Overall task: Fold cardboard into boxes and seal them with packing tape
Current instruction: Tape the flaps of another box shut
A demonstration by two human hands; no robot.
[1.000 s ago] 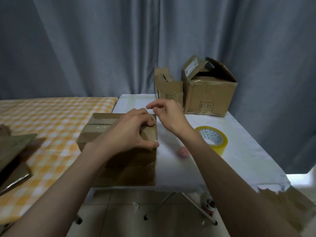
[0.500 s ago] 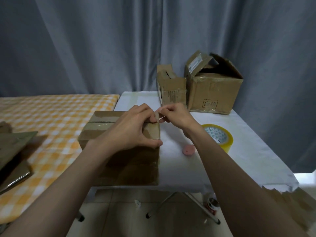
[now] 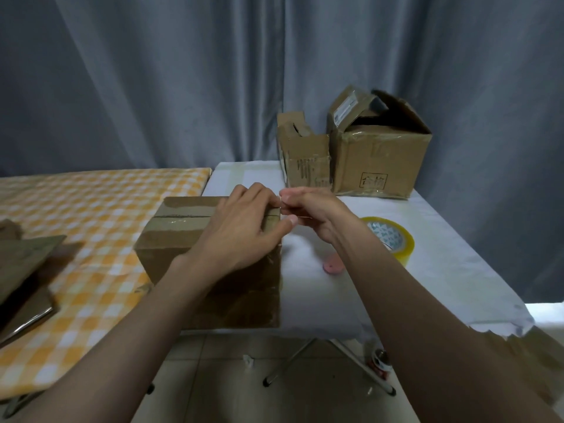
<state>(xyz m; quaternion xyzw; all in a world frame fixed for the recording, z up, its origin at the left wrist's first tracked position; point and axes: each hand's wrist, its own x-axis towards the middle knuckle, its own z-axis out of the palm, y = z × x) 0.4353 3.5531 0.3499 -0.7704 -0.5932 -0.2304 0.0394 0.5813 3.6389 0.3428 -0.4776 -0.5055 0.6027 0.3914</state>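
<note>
Cardboard box (image 3: 183, 236) at centre, straddling the seam between the checked surface (image 3: 91, 209) and the white surface (image 3: 442, 285), near face overhanging the front edge. Long axis left to right; taped top seam along that axis, top face upward. Clear tape glinting on the top and down the right near corner.

Left hand (image 3: 241, 230) draped over the box's right end, fingers curled over the far top edge, thumb pressed against the right side; gripping the box, much as half a second ago. Right hand (image 3: 308, 212) closed in since a second ago, then raised apart from the box, now touching the left fingertips at the box's top right corner. Right fingers bent together, pinching something thin there, probably a tape end; cannot tell for certain.

Tape roll (image 3: 393, 239) flat on the white surface, just right of the right wrist, unmoved. Pink disc (image 3: 332, 265) near the forearm, unmoved. Two open boxes (image 3: 366, 160) touching side by side at the back of the white surface. Flat cardboard (image 3: 21, 270) at far left. Grey curtain (image 3: 183, 80) behind.
</note>
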